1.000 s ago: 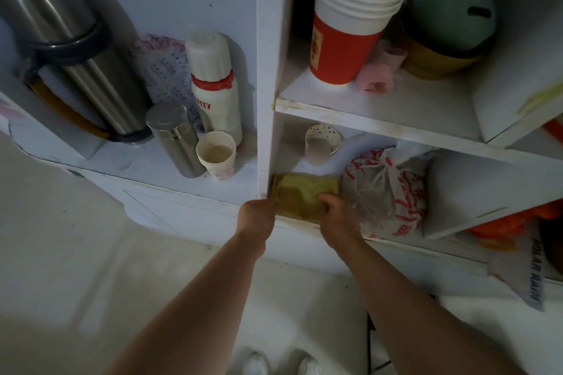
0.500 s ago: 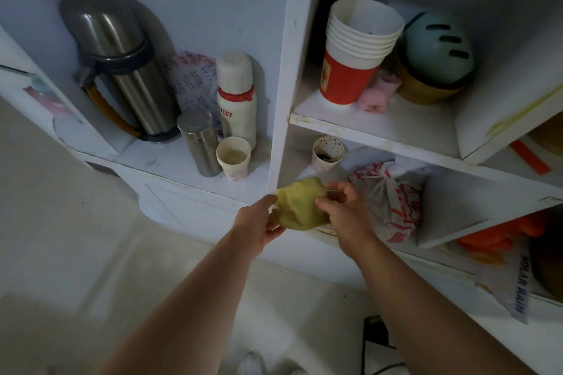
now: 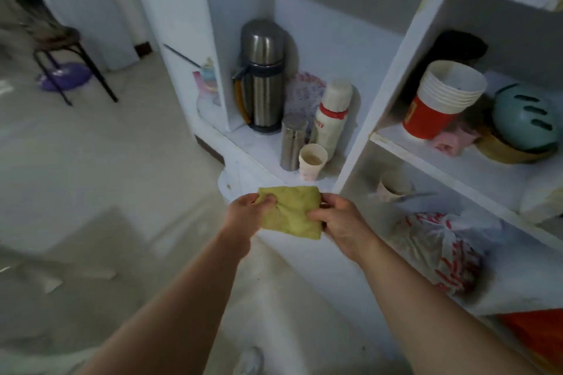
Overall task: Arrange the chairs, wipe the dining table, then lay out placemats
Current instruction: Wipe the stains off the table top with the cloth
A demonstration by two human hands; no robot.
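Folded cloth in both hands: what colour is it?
Plain yellow-green, no pattern; the folded cloth shows best in the head view.

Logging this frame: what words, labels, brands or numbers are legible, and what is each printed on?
White bottle: red lettering below its red band, seemingly ending "TY"; rest blurred.
Paper cup stack: yellow mark on its red outer side, unreadable.
Plastic bag: red print, too crumpled to read.
Yellow cloth: no text.

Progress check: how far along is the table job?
Early. Done: cannot tell; no table or placemats in view. In hand: left hand and right hand grip a folded cloth beside the shelf. Left: wiping, then placemats.
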